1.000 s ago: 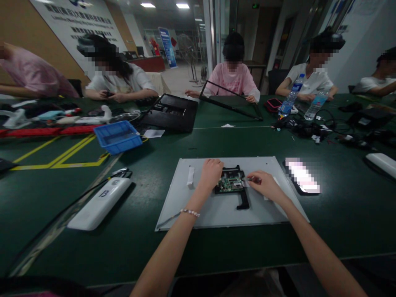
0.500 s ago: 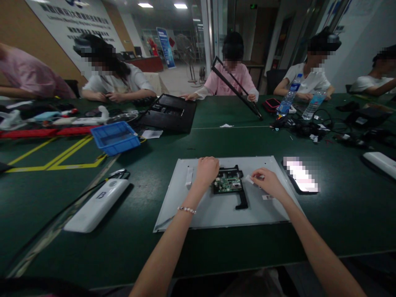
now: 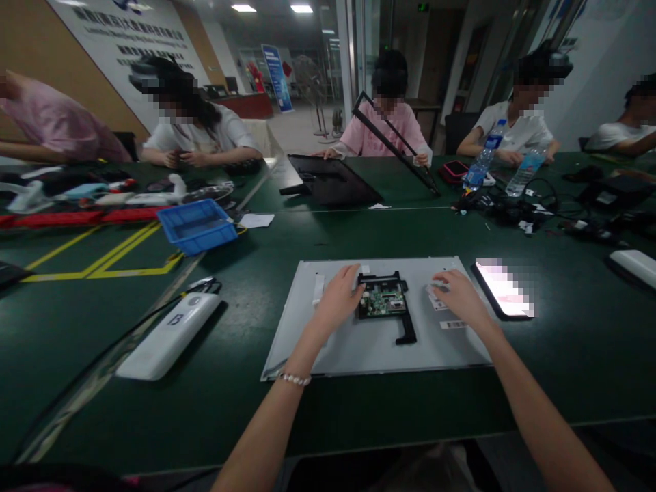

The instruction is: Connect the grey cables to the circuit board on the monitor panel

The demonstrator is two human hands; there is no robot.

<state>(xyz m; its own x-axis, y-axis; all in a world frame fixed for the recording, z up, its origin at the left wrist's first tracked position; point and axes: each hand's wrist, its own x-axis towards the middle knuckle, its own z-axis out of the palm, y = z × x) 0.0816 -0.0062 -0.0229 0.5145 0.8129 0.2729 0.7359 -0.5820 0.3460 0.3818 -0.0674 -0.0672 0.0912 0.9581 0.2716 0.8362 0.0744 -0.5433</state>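
Observation:
A flat, pale grey display panel (image 3: 335, 352) lies on the table before me. On its middle sits a black bracket (image 3: 406, 331) around a green circuit board (image 3: 382, 301). My left hand (image 3: 338, 297) is at the bracket's left side, thumb and fingers apart, with no object visible in it. Over the panel's right part, my right hand (image 3: 458, 295) pinches a small white strip (image 3: 441, 284), its shape partly hidden by the fingers. Beneath those fingers is a printed label (image 3: 436, 302), and a barcode sticker (image 3: 454, 325) lies nearer me.
A phone (image 3: 505, 290) with a lit screen lies right of the panel. To the left are a white power bank (image 3: 171, 335) with a cable and a blue bin (image 3: 197, 229). Across the table, a person in pink holds a black frame (image 3: 392, 140) and touches a black panel (image 3: 338, 181).
My left hand has moved down from the bracket's top left corner and its fingers have spread. My right hand has shifted right, away from the board. The person opposite has turned the black panel.

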